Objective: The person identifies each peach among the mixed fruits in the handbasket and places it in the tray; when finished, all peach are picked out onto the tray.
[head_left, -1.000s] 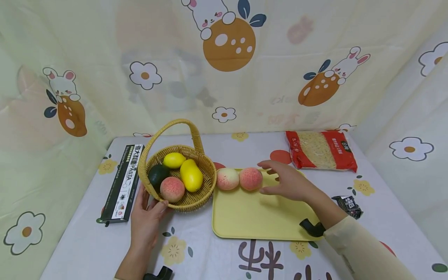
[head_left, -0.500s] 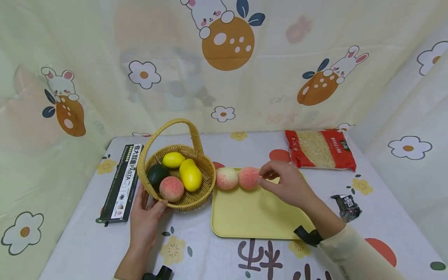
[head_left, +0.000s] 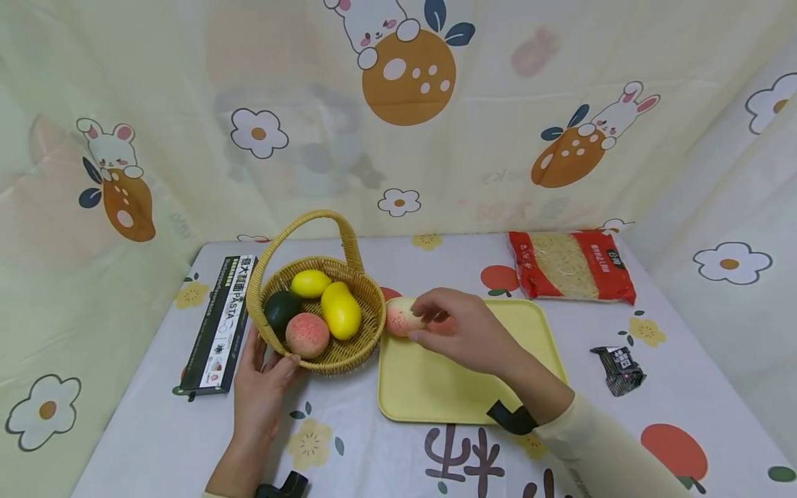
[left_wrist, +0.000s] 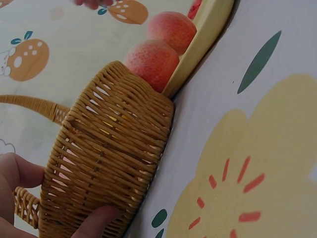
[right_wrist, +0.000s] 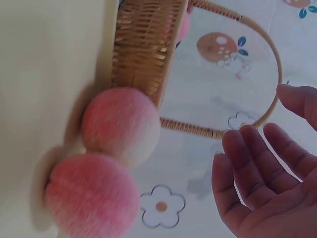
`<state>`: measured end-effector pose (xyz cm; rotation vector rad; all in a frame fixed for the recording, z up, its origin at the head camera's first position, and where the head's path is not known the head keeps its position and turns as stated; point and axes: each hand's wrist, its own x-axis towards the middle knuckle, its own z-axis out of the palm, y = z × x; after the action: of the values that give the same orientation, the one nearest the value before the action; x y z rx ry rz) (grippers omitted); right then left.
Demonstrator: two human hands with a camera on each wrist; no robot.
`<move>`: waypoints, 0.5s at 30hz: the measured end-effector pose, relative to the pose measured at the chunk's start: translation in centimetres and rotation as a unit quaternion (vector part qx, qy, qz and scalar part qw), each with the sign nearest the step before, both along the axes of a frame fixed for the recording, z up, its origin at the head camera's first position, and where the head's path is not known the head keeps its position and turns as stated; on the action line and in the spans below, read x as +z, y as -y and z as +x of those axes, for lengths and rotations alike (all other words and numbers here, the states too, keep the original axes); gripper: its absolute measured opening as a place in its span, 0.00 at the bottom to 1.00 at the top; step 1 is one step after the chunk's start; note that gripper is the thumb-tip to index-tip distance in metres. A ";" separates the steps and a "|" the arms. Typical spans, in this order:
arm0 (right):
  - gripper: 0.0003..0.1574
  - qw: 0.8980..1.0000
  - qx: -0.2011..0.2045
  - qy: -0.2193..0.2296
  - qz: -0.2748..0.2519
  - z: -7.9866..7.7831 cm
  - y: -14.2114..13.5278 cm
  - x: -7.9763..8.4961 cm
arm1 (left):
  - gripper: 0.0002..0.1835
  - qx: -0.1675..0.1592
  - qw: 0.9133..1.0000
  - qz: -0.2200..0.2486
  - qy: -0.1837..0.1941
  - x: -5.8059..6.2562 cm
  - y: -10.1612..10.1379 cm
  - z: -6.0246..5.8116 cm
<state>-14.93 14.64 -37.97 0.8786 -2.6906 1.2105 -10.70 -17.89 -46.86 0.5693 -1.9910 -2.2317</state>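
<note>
"What are your fingers doing?"

"My right hand (head_left: 467, 332) holds nothing, its fingers loosely bent and parted. Below them sit two fruits: the pinker peach (head_left: 442, 325), half hidden by the hand, and the paler peach (head_left: 400, 317) just left of the fingertips. The right wrist view shows a gap between hand and fruit. My left hand (head_left: 261, 387) grips the wicker basket (left_wrist: 104, 148) at its near-left side."

"And inside the basket?"

"Ahead of the left fingers lie another peach (head_left: 307, 335), a dark green fruit (head_left: 283, 310), a lemon (head_left: 310, 284) and a longer yellow fruit (head_left: 341, 311)."

"What surface is under you?"

"Beneath the right fingers, a yellow tray (head_left: 461, 394); under that, a white tablecloth (head_left: 355, 456) printed with flowers. Left of the left fingers lies a pasta box (head_left: 218, 332). Beyond the right fingers, to the right, is a red packet (head_left: 571, 266); nearer me, past the right wrist, a small black packet (head_left: 620, 369)."

"The room?"

"Cream curtains (head_left: 498, 159) with rabbits and flowers hang behind everything, far past both hands."
</note>
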 end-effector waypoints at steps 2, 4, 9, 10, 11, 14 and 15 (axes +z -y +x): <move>0.18 1.000 0.014 0.001 0.007 -0.1 0.7 0.2 | 0.55 0.000 1.000 0.002 -0.003 0.0 -0.1 -0.1; 0.21 0.999 0.030 0.003 0.014 -0.4 1.5 0.5 | 0.55 0.001 1.000 0.002 -0.003 0.0 -0.1 -0.1; 0.28 0.997 0.069 0.006 0.047 -1.4 3.7 0.5 | 0.56 0.008 1.000 0.001 0.004 0.0 -0.1 -0.2; 0.30 0.995 0.076 0.006 0.058 -1.6 4.1 0.5 | 0.56 0.008 1.000 0.000 0.006 0.0 0.0 -0.1; 0.31 0.994 0.083 0.008 0.068 -1.8 4.6 0.4 | 0.56 0.008 1.000 0.001 0.009 0.0 0.0 -0.1; 0.36 0.989 0.103 0.009 0.104 -2.1 5.9 0.4 | 0.57 0.006 1.000 0.000 0.013 0.0 0.0 -0.1; 0.37 0.987 0.108 0.010 0.116 -2.2 6.3 0.4 | 0.57 0.005 1.000 0.000 0.013 0.0 0.0 -0.1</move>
<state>-17.13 8.31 -37.55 1.2233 -2.8535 0.9533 -10.84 -17.91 -46.85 0.6105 -1.9960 -2.2304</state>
